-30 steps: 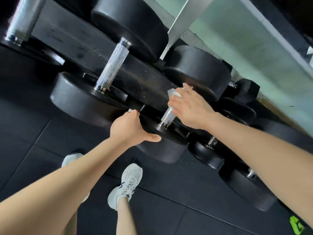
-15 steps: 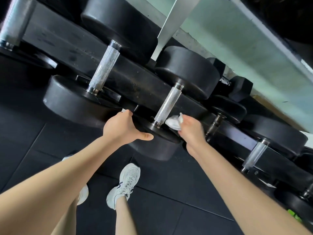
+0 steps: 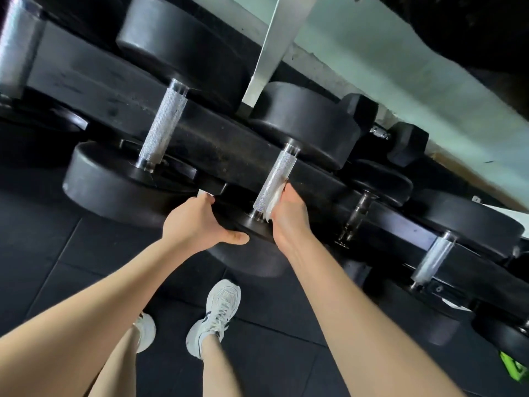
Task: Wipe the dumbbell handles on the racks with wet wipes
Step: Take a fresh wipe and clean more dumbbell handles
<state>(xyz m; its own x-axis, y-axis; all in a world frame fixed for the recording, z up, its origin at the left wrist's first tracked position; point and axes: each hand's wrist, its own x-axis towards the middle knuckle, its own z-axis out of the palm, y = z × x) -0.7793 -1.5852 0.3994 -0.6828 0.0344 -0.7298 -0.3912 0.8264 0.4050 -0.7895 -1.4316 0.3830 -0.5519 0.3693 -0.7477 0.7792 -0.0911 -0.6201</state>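
Down at the low rack [image 3: 229, 156], the person bends over a row of black dumbbells lying across its rail, each with its two round heads on either side of the bar. The left hand [image 3: 197, 222] grips the near head [image 3: 252, 262] of the middle dumbbell: its fingers curl over the top rim and the thumb stretches out along the front edge. The right hand [image 3: 289, 216] holds a bunched white wet wipe [image 3: 274, 200], pinching it against the right side of that dumbbell's knurled handle [image 3: 274, 179], low down near the collar. Its fingers are closed round the wipe, though the fingertips are mostly hidden behind the wipe and handle.

To the left on the same rack sits a larger dumbbell with a bright handle [image 3: 163, 127]; to the right are one with a dark handle [image 3: 355, 216] and a smaller one with a shiny handle [image 3: 432, 259]. Two hex-shaped weights [image 3: 406, 144] sit behind, near the pale wall. White sneakers [image 3: 217, 313] stand on the dark rubber floor [image 3: 57, 253], and something bright green [image 3: 515, 371] pokes in at the lower right corner.
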